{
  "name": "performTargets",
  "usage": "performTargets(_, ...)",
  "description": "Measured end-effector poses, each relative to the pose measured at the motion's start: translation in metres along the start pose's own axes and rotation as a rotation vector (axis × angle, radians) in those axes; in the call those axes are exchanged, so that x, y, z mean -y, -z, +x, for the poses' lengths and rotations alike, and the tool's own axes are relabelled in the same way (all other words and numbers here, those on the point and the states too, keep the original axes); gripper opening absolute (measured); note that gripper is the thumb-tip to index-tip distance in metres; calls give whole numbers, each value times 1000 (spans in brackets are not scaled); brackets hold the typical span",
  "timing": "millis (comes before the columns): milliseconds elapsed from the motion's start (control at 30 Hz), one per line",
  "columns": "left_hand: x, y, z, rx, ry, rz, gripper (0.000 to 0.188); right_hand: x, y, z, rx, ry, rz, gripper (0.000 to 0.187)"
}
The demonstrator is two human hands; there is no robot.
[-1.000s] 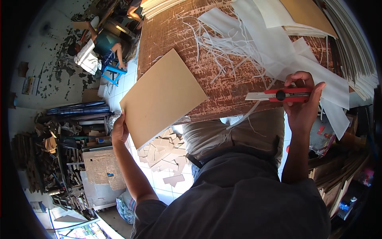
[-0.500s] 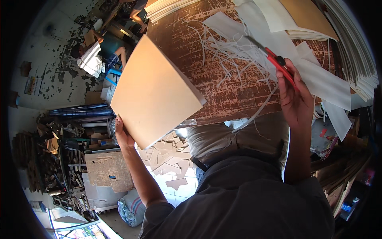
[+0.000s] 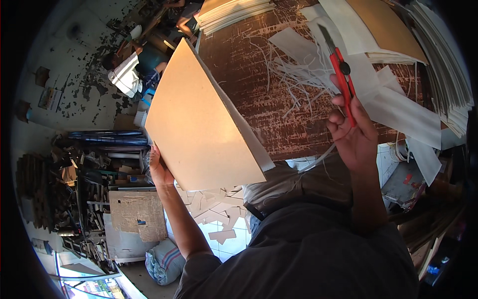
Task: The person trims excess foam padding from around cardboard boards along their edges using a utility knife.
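Observation:
My left hand [image 3: 160,169] grips the left lower edge of a tan cardboard panel [image 3: 204,124], fingers mostly hidden behind it. The panel is raised and tilted in front of the table's left side, and a white layer shows along its right edge. In my right hand [image 3: 352,137] is a red utility knife [image 3: 344,82], its blade extended and pointing away from me, apart from the panel. Beyond the knife, thin white paper strips [image 3: 301,74] lie tangled on the worn brown table [image 3: 234,60].
A stack of boards [image 3: 231,15] stands at the table's far edge. White sheets [image 3: 403,107] and a thick pile of sheets [image 3: 443,74] lie at the right. Cardboard offcuts [image 3: 219,209] litter the floor. Another person [image 3: 127,74] sits at far left, near scrap wood [image 3: 74,194].
The panel has tilted, showing more of its white layer, and its near corner has swung toward me. My right hand has moved left and nearer, and the knife stands more upright.

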State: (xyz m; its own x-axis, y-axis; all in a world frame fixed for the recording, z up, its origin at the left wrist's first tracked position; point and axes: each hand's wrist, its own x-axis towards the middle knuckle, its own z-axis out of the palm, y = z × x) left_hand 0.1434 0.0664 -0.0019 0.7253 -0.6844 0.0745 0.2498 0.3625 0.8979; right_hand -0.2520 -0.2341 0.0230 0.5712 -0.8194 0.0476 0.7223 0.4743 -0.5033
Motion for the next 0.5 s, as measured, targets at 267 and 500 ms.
performTargets(267, 4, -8, -3, -25, 10, 47, 42, -29, -11, -6, 242, -175, -220, 36)
performTargets(500, 6, -17, -1, 25, 37, 62, 43, -42, -30, -6, 276, -210, -417, 20)
